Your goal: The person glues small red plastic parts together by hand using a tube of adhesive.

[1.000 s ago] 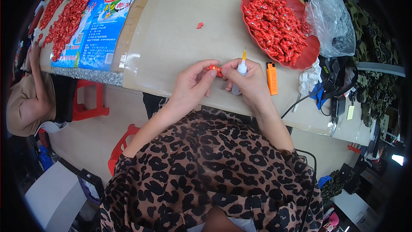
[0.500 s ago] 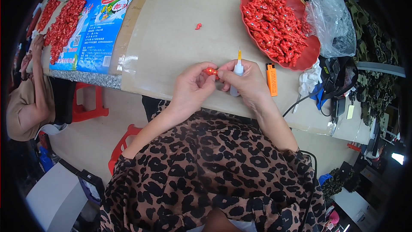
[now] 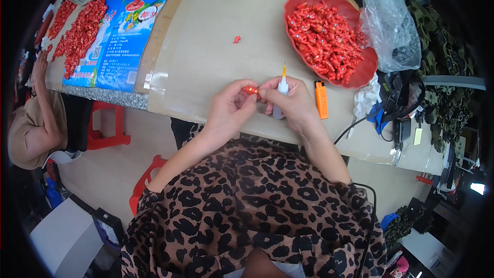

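Note:
A small glossy red piece with gold marks (image 3: 251, 90) is pinched between the thumb and fingers of my left hand (image 3: 230, 105). My right hand (image 3: 295, 104) is closed round a slim white dropper bottle (image 3: 283, 87), which stands nearly upright with its yellow, needle-like tip upward. The thumb and forefinger of that same hand also meet the right end of the red piece. Where they touch, the fingers hide part of it. An orange lighter (image 3: 321, 100) lies just right of my right hand. Farther off, a single red piece (image 3: 236, 39) rests on the table.
A red scalloped bowl (image 3: 369, 68) heaped with small red pieces stands at the right, beside a clear plastic bag (image 3: 393, 20). More red pieces (image 3: 85, 33) are piled at the left by a blue printed sheet (image 3: 121, 41). Another person's arm (image 3: 43, 95) is at far left.
The view has shifted slightly. Both hands keep their grips, and the red piece has turned a little between the fingers.

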`<state>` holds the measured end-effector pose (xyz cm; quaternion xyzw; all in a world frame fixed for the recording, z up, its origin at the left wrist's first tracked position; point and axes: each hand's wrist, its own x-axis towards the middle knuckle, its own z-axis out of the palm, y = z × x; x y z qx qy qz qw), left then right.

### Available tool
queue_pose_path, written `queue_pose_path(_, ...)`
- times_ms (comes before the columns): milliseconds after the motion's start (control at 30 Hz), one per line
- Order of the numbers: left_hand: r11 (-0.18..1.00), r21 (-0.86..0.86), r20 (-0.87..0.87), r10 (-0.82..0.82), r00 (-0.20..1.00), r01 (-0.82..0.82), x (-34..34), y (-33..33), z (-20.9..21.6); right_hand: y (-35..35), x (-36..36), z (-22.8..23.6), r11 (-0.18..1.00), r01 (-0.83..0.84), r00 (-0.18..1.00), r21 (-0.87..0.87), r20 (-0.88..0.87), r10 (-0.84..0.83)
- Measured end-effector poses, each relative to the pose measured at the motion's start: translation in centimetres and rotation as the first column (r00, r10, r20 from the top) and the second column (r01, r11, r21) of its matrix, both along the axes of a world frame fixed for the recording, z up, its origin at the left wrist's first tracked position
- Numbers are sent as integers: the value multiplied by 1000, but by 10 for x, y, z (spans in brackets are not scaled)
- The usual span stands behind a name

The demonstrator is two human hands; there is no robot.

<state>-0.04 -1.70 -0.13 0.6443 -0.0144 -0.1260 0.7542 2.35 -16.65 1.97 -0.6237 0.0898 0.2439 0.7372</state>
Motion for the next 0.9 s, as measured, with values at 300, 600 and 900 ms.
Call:
queue_pose_path(300, 995, -83, 146, 64, 987, -53, 47, -6, 16, 3, -14, -13, 952, 241, 921, 187, 266, -285)
queue_pose_path(600, 842, 486, 709, -222, 669, -236, 131, -50, 28, -1, -17, -10, 929, 230, 897, 289, 308, -318)
queue_pose_path(900, 628, 658, 577, -65, 814, -416, 198, 75, 41, -2, -13, -5, 942, 228, 926, 245, 245, -288)
